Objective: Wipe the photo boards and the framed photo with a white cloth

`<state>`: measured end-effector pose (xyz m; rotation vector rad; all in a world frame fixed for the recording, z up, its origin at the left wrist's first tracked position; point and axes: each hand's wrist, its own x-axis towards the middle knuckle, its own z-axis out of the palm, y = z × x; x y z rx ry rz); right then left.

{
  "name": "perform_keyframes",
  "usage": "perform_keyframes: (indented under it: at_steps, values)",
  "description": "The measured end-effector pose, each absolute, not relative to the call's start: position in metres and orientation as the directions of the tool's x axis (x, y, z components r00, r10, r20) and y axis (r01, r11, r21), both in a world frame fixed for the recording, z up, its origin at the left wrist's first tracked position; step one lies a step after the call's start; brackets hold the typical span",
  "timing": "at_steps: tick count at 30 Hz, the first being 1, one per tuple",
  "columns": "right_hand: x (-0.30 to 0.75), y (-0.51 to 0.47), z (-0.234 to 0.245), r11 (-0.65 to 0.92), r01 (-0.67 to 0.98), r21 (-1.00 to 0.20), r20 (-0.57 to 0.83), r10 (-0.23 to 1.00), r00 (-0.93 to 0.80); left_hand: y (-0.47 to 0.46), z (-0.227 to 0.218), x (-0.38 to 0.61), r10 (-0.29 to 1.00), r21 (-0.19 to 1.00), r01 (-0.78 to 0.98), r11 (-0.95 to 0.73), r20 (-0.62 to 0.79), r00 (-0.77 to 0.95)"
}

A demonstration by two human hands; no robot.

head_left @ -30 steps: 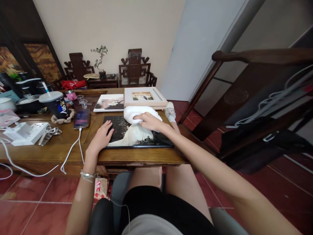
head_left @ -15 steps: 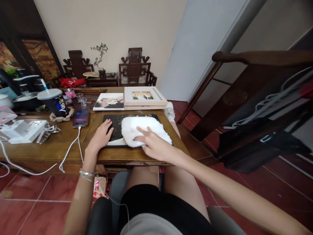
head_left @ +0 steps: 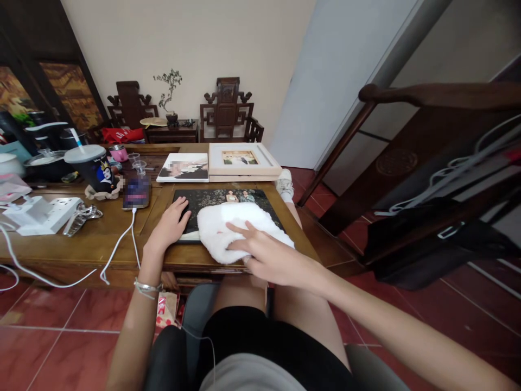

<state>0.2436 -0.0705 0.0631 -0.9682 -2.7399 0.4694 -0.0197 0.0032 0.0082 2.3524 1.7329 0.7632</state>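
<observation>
A dark framed photo (head_left: pixel 207 196) showing two figures lies flat at the table's near edge. My left hand (head_left: pixel 171 220) rests on its left side, palm down with fingers stretched out, holding nothing. Over the photo's lower part is a fluffy white cloth (head_left: pixel 220 222), partly hanging past the near edge. My right hand (head_left: pixel 262 250) presses down on this cloth and grips it, index finger extended along the top. The cloth hides the lower middle and right of the photo.
Behind the photo lie a white photo album (head_left: pixel 183 167) and a pale picture frame (head_left: pixel 244 155). To the left are a charging phone (head_left: pixel 137 193), a lidded cup (head_left: pixel 95 168), a power strip (head_left: pixel 52 214) and white cables (head_left: pixel 116 247). A person's shoe (head_left: pixel 285 182) shows beyond the table's right edge.
My right hand has drawn the white cloth toward me, uncovering the two figures at the photo's top. My left hand stays on the photo's left side.
</observation>
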Motion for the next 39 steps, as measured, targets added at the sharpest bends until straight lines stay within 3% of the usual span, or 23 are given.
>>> perform_keyframes:
  at_steps: [7, 17, 23, 39]
  values:
    - [0.225, -0.001, 0.059, 0.773, 0.573, -0.273, 0.152, 0.623, -0.767, 0.004, 0.009, -0.021, 0.922, 0.382, 0.86, -0.34, 0.315, 0.224]
    - [0.204, 0.067, 0.056, 0.728, 0.627, -0.275, 0.216, 0.683, -0.698, 0.003, 0.011, -0.021, 0.928, 0.393, 0.859, -0.33, 0.304, 0.217]
    - [0.195, 0.042, 0.058, 0.671, 0.699, -0.245, 0.179, 0.74, -0.648, 0.003, 0.01, -0.02, 0.923, 0.396, 0.855, -0.336, 0.319, 0.215]
    - [0.232, -0.085, 0.081, 0.765, 0.545, -0.342, -0.022, 0.574, -0.819, 0.001, 0.011, -0.019, 0.921, 0.39, 0.856, -0.34, 0.32, 0.221]
